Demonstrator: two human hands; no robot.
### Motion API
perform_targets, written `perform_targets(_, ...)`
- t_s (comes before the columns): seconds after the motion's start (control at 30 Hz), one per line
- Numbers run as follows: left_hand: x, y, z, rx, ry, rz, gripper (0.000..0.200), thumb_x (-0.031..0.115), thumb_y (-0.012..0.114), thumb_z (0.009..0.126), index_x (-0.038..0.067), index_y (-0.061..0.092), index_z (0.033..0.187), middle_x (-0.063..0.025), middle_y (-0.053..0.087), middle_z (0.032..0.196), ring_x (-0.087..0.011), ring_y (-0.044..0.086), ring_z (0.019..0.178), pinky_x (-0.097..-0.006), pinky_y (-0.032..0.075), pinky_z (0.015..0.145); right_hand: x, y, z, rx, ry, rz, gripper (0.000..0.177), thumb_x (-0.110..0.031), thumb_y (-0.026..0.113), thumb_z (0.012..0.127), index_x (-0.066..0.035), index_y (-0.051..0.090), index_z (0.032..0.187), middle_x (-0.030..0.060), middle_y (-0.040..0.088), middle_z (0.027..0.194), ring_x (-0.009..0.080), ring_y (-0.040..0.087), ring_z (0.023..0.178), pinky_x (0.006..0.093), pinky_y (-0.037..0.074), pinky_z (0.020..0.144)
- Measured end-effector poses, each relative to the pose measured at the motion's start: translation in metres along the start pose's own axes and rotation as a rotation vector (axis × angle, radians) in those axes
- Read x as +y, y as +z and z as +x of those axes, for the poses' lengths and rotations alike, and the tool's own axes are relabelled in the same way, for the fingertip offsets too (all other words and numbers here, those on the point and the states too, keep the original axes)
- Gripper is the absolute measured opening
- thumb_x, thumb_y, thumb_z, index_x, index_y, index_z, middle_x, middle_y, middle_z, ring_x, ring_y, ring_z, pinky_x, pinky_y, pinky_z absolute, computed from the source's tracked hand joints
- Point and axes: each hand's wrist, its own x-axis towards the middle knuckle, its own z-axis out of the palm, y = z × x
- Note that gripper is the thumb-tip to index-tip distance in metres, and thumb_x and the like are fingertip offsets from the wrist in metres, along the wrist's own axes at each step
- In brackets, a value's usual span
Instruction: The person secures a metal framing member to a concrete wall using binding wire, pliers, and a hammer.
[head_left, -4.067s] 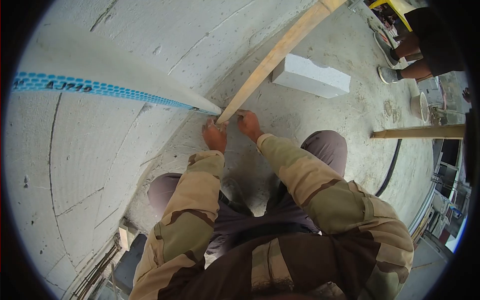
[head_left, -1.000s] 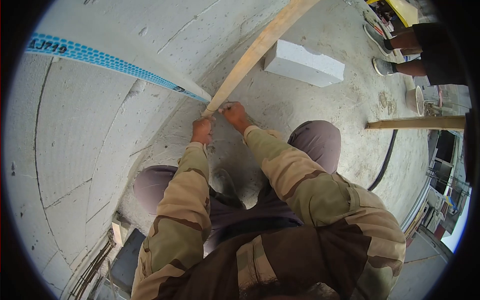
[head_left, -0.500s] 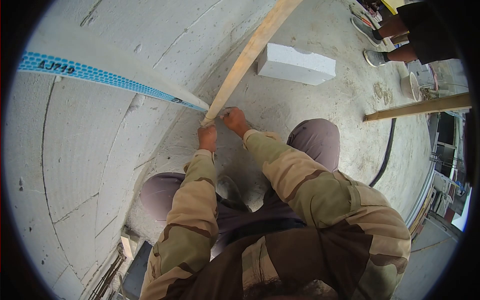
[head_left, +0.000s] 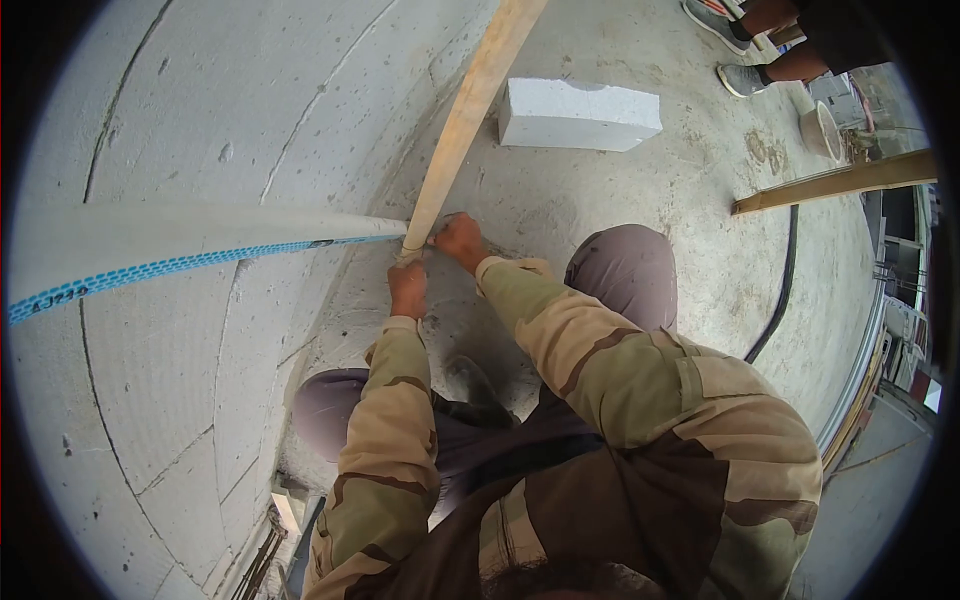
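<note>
Head view, looking straight down: the wooden batten [head_left: 465,115] leans up along the block wall [head_left: 200,100], its foot down where wall meets concrete floor [head_left: 620,200]. Both hands are right at that foot. The left hand [head_left: 408,288] sits just below the batten's lower end, curled into a fist around it. The right hand [head_left: 458,238] is on the other side of the foot, fingers bent and touching the wood. Whether it actually grips, I cannot tell, because the fingertips are hidden. A white strip with a blue mesh edge [head_left: 200,245] runs in from the left across the wall and meets the batten at its foot, right by the left hand. The person squats, knees either side, sleeves in camouflage.

To the right of the batten, near its upper part, a white block [head_left: 580,113] lies on the floor. Well apart, further right, lie a second plank [head_left: 835,182] and a black hose [head_left: 775,320]. Another person's shoes [head_left: 745,80] are beyond the block.
</note>
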Motion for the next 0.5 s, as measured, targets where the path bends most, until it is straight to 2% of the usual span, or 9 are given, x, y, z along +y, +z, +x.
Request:
perform_targets(0.03, 0.003, 0.004, -0.008, -0.015, -0.164, -0.204, 0.024, 0.005, 0.058, 0.092, 0.000, 0.072, 0.110, 0.0000, 0.056, 0.071, -0.0120, 0.049, 0.056, -0.0294, 0.040, 0.051, 0.003, 0.002, -0.001, -0.070, 0.064, 0.066, 0.031, -0.029, 0.084, 0.078, -0.003, 0.075, 0.095, 0.0225, 0.074, 0.095, 0.0404, 0.072, 0.089, 0.0471, 0.056, 0.077)
perform_targets(0.07, 0.006, 0.011, -0.012, -0.018, -0.173, -0.191, 0.024, 0.005, 0.058, 0.092, 0.000, 0.072, 0.110, 0.0000, 0.056, 0.071, -0.0120, 0.049, 0.056, -0.0294, 0.040, 0.051, 0.008, 0.005, -0.006, -0.068, 0.077, 0.074, 0.031, -0.029, 0.084, 0.078, -0.003, 0.075, 0.095, 0.0225, 0.074, 0.095, 0.0404, 0.072, 0.089, 0.0471, 0.056, 0.077)
perform_targets(0.13, 0.009, 0.029, -0.015, 0.115, -0.194, -0.429, 0.024, 0.002, 0.051, 0.093, -0.001, 0.067, 0.111, 0.0020, 0.048, 0.073, -0.0095, 0.042, 0.057, -0.0265, 0.032, 0.050, 0.012, 0.002, -0.025, -0.069, -0.079, 0.363, 0.023, -0.022, 0.080, 0.076, -0.008, 0.076, 0.094, 0.0213, 0.074, 0.094, 0.0369, 0.072, 0.080, 0.0465, 0.052, 0.068)
perform_targets(0.17, 0.011, 0.032, -0.015, 0.110, -0.194, -0.431, 0.024, 0.002, 0.051, 0.093, -0.001, 0.067, 0.111, 0.0020, 0.048, 0.073, -0.0095, 0.042, 0.057, -0.0265, 0.032, 0.050, 0.012, 0.007, -0.031, -0.064, -0.080, 0.361, 0.023, -0.022, 0.080, 0.076, -0.008, 0.076, 0.094, 0.0213, 0.074, 0.094, 0.0369, 0.072, 0.080, 0.0465, 0.052, 0.068)
perform_targets(0.23, 0.016, 0.037, -0.013, 0.093, -0.191, -0.526, 0.021, 0.000, 0.049, 0.093, -0.002, 0.063, 0.108, 0.0001, 0.052, 0.077, -0.0093, 0.043, 0.057, -0.0264, 0.034, 0.050, 0.018, 0.032, -0.038, 0.073, -0.241, 0.556, 0.017, -0.022, 0.074, 0.078, -0.010, 0.073, 0.091, 0.0189, 0.072, 0.087, 0.0373, 0.068, 0.074, 0.0461, 0.049, 0.064)
perform_targets(0.37, 0.027, 0.055, -0.021, 0.147, -0.173, -0.540, 0.019, -0.002, 0.047, 0.092, -0.001, 0.062, 0.104, -0.0018, 0.055, 0.078, -0.0102, 0.045, 0.057, -0.0266, 0.037, 0.050, 0.001, 0.032, -0.064, 0.207, -0.309, 0.346, 0.019, -0.025, 0.069, 0.083, -0.008, 0.069, 0.091, 0.0167, 0.069, 0.079, 0.0400, 0.066, 0.073, 0.0464, 0.049, 0.064)
perform_targets(0.43, 0.023, 0.061, -0.021, 0.103, -0.145, -0.463, 0.017, -0.003, 0.047, 0.092, -0.001, 0.060, 0.102, -0.0054, 0.061, 0.082, -0.0123, 0.050, 0.058, -0.0265, 0.042, 0.051, 0.005, 0.027, -0.068, 0.091, -0.331, 0.365, 0.023, -0.029, 0.065, 0.086, -0.007, 0.064, 0.092, 0.0166, 0.068, 0.082, 0.0425, 0.066, 0.080, 0.0468, 0.050, 0.068)
perform_targets(0.5, 0.020, 0.066, -0.019, 0.116, -0.110, -0.400, 0.017, -0.003, 0.047, 0.092, -0.001, 0.060, 0.103, -0.0074, 0.064, 0.085, -0.0134, 0.054, 0.059, -0.0264, 0.044, 0.052, 0.005, 0.022, -0.070, 0.079, -0.343, 0.386, 0.023, -0.030, 0.065, 0.087, -0.007, 0.065, 0.093, 0.0169, 0.069, 0.084, 0.0426, 0.066, 0.082, 0.0470, 0.050, 0.069)
